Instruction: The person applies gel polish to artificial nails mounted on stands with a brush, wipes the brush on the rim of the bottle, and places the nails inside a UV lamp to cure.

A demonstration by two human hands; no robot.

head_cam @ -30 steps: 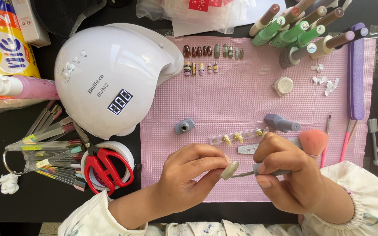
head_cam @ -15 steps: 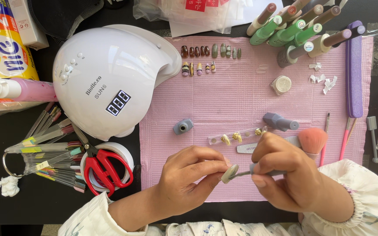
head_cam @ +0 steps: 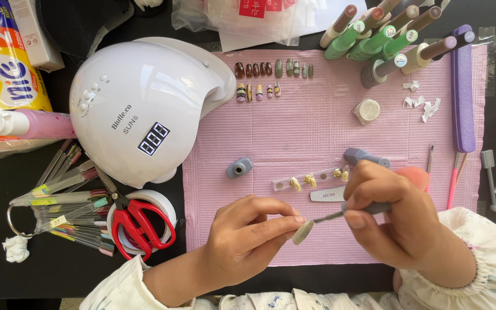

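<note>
My left hand (head_cam: 247, 231) pinches a small pale false nail tip (head_cam: 302, 232) between thumb and fingers, low over the pink mat (head_cam: 317, 120). My right hand (head_cam: 394, 221) grips a thin grey-handled brush (head_cam: 345, 213) whose tip touches the nail tip. Just beyond my right hand lie a clear strip holding several gold-decorated nails (head_cam: 311, 181), a small grey nail file (head_cam: 328, 195) and a pink fluffy brush (head_cam: 413, 175), partly hidden by my fingers.
A white dome nail lamp (head_cam: 144, 103) sits at the left. Red scissors (head_cam: 139, 221) rest on a white jar beside a ring of colour swatch sticks (head_cam: 58, 201). Polish bottles (head_cam: 386, 37), a purple buffer block (head_cam: 462, 86) and painted nail rows (head_cam: 271, 77) lie farther back.
My hands have stayed low over the mat with the brush on the nail tip; my right hand has shifted slightly, and the view has barely moved.
</note>
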